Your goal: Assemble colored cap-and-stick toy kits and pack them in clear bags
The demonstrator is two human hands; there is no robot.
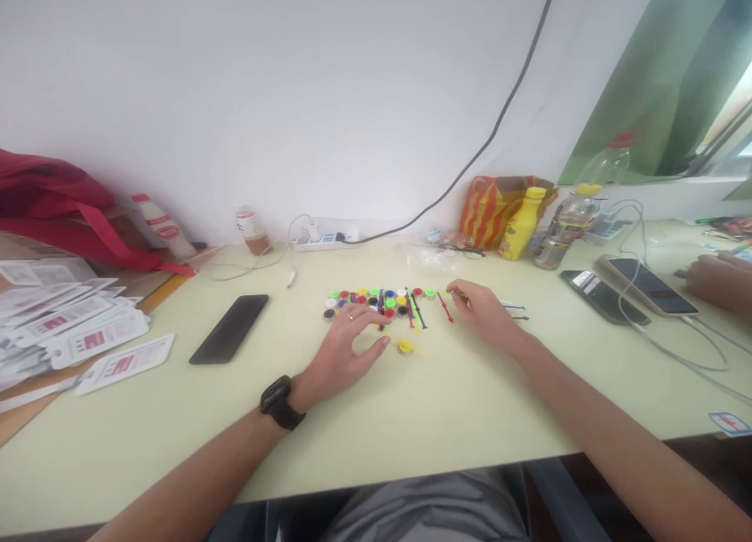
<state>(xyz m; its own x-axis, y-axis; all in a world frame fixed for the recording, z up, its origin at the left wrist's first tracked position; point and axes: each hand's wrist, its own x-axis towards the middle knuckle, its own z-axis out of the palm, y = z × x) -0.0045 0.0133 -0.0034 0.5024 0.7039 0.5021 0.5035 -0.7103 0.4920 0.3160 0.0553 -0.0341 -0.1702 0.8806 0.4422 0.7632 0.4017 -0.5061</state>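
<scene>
Several small coloured caps (376, 299) lie in rows on the pale yellow table (411, 401), with thin coloured sticks (414, 311) across them. My left hand (348, 346), with a black watch on its wrist, rests flat beside the caps, fingers spread; its fingertips touch the front row. A yellow cap (405, 346) sits alone just right of its thumb. My right hand (485, 311) is curled, pinching a thin stick whose tip shows at its fingers. A red stick (445, 307) lies just left of that hand.
A black phone (229, 328) lies at left, white packets (70, 327) and a red bag (52, 205) further left. Bottles (520, 222), a power strip (323, 238), two phones (628, 287) with cables stand at the back and right. Another person's hand (714, 280) is at far right.
</scene>
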